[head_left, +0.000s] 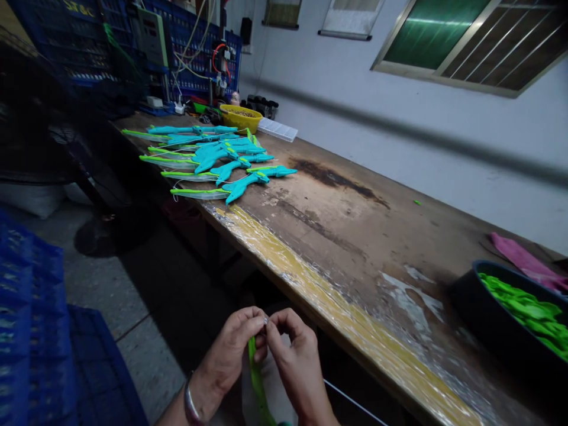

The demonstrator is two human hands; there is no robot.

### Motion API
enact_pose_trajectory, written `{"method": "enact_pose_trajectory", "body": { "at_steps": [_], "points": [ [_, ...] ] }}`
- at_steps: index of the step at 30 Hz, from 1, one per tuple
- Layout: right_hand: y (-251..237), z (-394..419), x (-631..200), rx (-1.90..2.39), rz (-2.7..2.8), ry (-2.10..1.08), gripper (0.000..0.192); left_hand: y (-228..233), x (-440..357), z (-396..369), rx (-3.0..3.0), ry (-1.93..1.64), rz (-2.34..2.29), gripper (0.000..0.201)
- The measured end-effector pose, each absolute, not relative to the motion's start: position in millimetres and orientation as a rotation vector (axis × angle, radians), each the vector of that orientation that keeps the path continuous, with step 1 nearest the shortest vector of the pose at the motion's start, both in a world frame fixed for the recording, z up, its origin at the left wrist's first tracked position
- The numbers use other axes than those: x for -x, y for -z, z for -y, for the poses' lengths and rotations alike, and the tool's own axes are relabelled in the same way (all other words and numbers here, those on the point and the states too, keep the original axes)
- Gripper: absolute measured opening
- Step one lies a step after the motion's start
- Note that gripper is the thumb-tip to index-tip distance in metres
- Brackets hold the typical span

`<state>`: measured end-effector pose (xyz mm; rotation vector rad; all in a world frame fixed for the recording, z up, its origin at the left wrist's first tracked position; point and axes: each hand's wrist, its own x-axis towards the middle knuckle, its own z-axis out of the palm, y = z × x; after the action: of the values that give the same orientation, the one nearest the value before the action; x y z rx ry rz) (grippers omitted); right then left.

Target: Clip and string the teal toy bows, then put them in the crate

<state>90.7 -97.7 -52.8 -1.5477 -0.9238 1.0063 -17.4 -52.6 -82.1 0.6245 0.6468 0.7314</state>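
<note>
In front of me, below the table edge, my left hand (233, 349) is closed near the upper tip of a toy bow's green limb (257, 384). My right hand (295, 361) meets it there, thumb and finger pinched on what looks like the bow's string. A small pale bit shows between the fingertips; the fingers hide the rest. A thin white string (352, 402) runs out below my right wrist. On the table's far left part lie several turquoise and green toy bows (239, 186), overlapping in a row, some with strings showing.
The wooden table (337, 219) has a taped yellow front edge (302, 266). A dark tub (465, 302) of green plastic parts (523, 307) stands right, beside a pink cloth (523, 257). A yellow bowl (244, 120) and white tray (277, 129) sit behind. Blue crates (35, 331) stand left.
</note>
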Motion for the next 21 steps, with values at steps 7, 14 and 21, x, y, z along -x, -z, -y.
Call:
{"method": "enact_pose_trajectory", "body": {
  "at_steps": [7, 14, 21],
  "points": [
    [52, 102, -104, 1.523, 1.491, -0.406, 0.015, 85, 15, 52, -0.598, -0.721, -0.620, 0.026],
    [55, 103, -109, 1.526, 1.788, -0.113, 0.014, 83, 15, 52, -0.623, -0.731, -0.632, 0.029],
    [51, 101, -107, 1.587, 1.723, -0.133, 0.017, 81, 16, 51, -0.657, -0.730, -0.656, 0.030]
  ]
}}
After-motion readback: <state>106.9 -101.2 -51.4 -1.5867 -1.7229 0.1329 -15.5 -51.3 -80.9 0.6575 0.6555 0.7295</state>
